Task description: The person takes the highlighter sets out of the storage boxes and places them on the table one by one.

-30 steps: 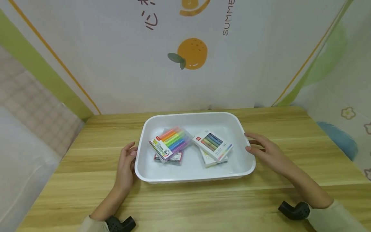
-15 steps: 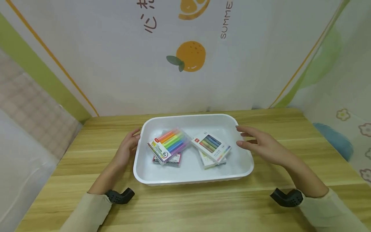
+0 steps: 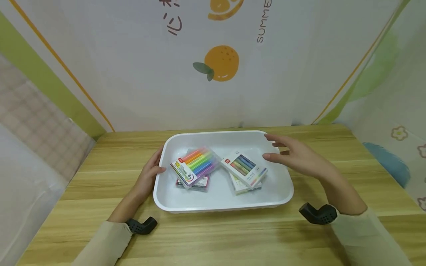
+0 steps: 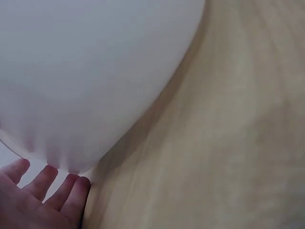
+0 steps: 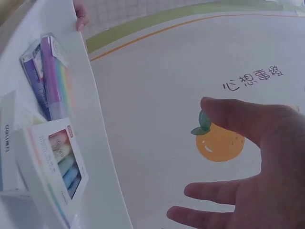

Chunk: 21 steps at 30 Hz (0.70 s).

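In the head view, a white plastic tray [image 3: 213, 205] sits on the wooden table. My left hand [image 3: 148, 179] holds its left side: the thumb lies over the rim, and in the left wrist view the fingertips [image 4: 50, 169] touch the outer wall. My right hand [image 3: 296, 155] hovers over the right rim with fingers spread, holding nothing. Nearest to it in the tray is a white box of coloured sticks with a window [image 3: 244, 168], lying across another pale box [image 3: 240, 186]. To the left, a clear pack of rainbow-coloured markers [image 3: 196, 166] rests on a dark-and-clear pack [image 3: 201, 183].
Wooden tabletop [image 3: 213, 240] surrounds the tray. Behind it hangs a pale cloth with a printed orange [image 3: 222, 62]. Checked fabric [image 3: 43, 111] is at the left, and a blue rounded shape [image 3: 387, 164] shows beyond the table's right edge.
My right hand has left the tray's right rim and moved up and inward over it. My left thumb has come onto the left rim. The packs have not moved within the tray.
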Each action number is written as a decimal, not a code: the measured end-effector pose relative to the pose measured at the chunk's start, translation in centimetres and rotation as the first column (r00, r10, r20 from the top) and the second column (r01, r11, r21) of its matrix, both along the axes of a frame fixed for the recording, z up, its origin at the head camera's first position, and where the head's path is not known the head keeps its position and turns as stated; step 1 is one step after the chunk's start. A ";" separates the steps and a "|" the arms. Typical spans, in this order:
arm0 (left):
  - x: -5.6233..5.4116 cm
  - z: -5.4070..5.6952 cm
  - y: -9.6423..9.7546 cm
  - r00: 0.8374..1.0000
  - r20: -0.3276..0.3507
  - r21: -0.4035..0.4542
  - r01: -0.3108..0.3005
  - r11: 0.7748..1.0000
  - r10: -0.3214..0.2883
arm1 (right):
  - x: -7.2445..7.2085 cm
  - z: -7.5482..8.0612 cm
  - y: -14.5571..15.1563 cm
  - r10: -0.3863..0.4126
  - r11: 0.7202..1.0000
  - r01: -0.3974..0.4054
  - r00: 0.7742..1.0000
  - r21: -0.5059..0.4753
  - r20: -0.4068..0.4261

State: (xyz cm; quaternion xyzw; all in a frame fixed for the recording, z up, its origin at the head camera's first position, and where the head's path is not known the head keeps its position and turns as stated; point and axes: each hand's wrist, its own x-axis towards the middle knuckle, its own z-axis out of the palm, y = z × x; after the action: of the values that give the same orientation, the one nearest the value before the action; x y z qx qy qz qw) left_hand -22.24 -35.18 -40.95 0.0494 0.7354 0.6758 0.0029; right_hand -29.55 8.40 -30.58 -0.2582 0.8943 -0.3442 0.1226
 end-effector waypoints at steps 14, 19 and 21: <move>-0.1 -0.2 -0.1 0.999 -0.039 0.060 0.002 0.998 0.000 | -1.8 -1.2 -2.2 0.072 0.995 -0.073 0.997 0.068 0.026; 0.0 -0.5 -0.3 1.000 -0.015 0.049 0.022 0.999 -0.021 | -2.1 -2.6 -2.7 0.103 0.990 -0.108 0.993 0.089 0.067; 0.0 -0.5 -0.4 1.000 -0.009 0.039 0.017 0.999 -0.017 | -2.3 -3.0 -2.9 0.105 0.990 -0.112 0.992 0.090 0.073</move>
State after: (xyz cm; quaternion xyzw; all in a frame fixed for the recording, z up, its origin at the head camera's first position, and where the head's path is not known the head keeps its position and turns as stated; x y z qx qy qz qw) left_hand -22.26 -35.58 -41.48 0.0588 0.7218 0.6896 0.0043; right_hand -31.85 5.47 -33.54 -0.2886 0.8895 -0.3031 0.1835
